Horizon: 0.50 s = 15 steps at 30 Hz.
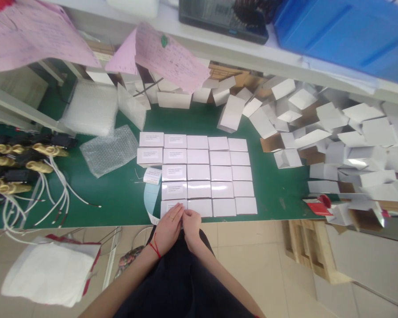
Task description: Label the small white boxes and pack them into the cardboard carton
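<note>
A green table point(119, 201) was seen carrying a grid of closed white boxes point(199, 174), some labelled, laid in rows with their long sides running left to right. The nearest corner box point(172, 206), at the table's front edge, lay just ahead of both hands. It was touched by the flat, outstretched fingers of the left hand point(168, 229), while the right hand point(191, 224) was curled close beside it; whether anything was pinched could not be told.

Glossy white cardboard boxes point(199, 174)

Packing workshop: green bench point(119, 198), heaps of white cartons point(345, 132), brass fittings point(20, 163)
</note>
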### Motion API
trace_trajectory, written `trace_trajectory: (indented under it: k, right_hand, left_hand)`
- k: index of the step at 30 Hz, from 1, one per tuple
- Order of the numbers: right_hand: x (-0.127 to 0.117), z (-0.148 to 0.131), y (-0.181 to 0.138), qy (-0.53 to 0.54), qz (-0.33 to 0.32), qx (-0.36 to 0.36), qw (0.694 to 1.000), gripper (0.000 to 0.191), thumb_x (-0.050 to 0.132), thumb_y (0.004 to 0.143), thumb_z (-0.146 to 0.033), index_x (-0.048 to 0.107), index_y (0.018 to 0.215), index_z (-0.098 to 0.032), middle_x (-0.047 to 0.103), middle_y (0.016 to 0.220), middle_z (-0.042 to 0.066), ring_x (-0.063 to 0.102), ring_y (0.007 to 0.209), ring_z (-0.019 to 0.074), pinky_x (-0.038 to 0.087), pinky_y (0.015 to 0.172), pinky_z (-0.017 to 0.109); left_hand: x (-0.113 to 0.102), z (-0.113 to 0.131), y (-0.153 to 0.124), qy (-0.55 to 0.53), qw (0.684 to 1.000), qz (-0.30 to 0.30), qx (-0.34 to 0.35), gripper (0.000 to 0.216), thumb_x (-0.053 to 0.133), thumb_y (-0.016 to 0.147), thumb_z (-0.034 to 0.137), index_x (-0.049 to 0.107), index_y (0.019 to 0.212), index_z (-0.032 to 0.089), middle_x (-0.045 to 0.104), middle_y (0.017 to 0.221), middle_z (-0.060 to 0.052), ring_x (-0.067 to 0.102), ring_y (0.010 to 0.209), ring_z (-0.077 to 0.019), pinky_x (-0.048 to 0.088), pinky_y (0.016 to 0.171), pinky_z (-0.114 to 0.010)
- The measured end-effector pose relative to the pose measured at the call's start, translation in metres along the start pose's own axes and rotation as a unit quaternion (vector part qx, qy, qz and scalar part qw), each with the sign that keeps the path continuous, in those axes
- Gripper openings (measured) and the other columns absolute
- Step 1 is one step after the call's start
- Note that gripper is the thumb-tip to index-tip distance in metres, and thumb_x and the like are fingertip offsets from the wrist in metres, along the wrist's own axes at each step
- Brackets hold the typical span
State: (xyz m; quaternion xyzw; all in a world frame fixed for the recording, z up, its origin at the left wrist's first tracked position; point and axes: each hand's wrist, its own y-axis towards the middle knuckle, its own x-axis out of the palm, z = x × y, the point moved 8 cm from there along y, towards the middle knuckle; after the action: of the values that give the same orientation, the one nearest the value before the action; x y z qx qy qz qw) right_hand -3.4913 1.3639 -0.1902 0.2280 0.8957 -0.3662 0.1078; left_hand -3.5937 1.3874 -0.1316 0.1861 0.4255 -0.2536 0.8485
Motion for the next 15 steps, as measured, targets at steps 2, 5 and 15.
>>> trace_trajectory:
  k: [2, 5, 15]
  right_hand:
    - [0.0, 0.0, 0.0, 0.003, -0.002, 0.003, 1.0, 0.025, 0.052, 0.072, -0.032, 0.053, 0.052, -0.018, 0.049, 0.049, -0.003, 0.038, 0.051, 0.0117, 0.033, 0.047, 0.023]
    - [-0.001, -0.004, 0.0, -0.002, -0.001, 0.001, 1.0, 0.028, 0.053, 0.072, -0.033, 0.053, 0.049, -0.017, 0.048, 0.047, -0.003, 0.038, 0.049, 0.0114, 0.032, 0.046, 0.023]
    - [-0.002, -0.008, -0.005, 0.057, -0.059, -0.009, 0.997, 0.031, 0.071, 0.067, -0.045, 0.065, 0.06, -0.015, 0.062, 0.057, 0.001, 0.05, 0.056, 0.0155, 0.041, 0.055, 0.026]
  left_hand:
    - [0.001, 0.001, 0.001, 0.004, 1.0, 0.0, -0.001, 0.048, 0.037, 0.097, 0.012, 0.041, 0.145, 0.013, 0.055, 0.142, -0.017, 0.049, 0.135, -0.0253, 0.048, 0.109, -0.047]
    - [0.002, 0.0, 0.0, 0.009, 1.0, -0.004, -0.006, 0.051, 0.037, 0.096, 0.013, 0.039, 0.147, 0.014, 0.054, 0.143, -0.017, 0.049, 0.135, -0.0259, 0.047, 0.11, -0.048]
    - [-0.016, -0.03, -0.021, 0.069, 0.995, -0.03, -0.063, 0.05, 0.034, 0.091, 0.008, 0.052, 0.138, 0.014, 0.059, 0.139, -0.014, 0.051, 0.133, -0.0249, 0.041, 0.113, -0.05]
